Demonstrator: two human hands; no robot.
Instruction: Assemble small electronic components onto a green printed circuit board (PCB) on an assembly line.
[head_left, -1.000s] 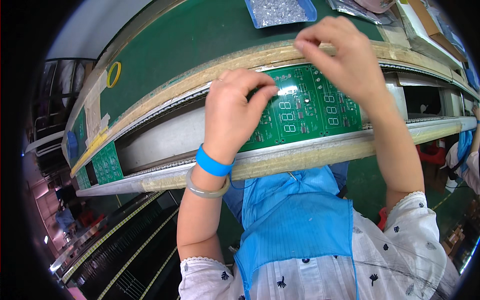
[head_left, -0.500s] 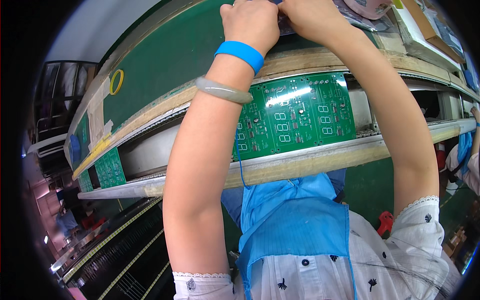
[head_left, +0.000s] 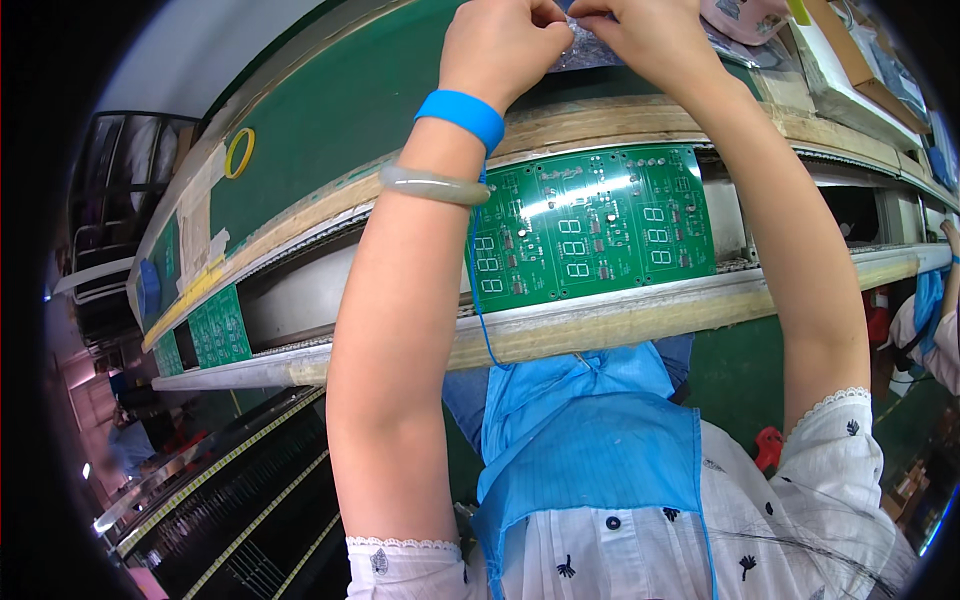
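Left hand (head_left: 498,48) and right hand (head_left: 645,35) have moved from over the circuit board (head_left: 598,226) to twelve o'clock, fingers narrowed; contents I cannot tell.

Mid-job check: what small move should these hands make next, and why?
I'd probably have the fingers pick one piece from the small clear parts, unless one is already pinched. The left hand and right hand are both at the parts, fingertips close together; whether they hold anything is too small to tell.
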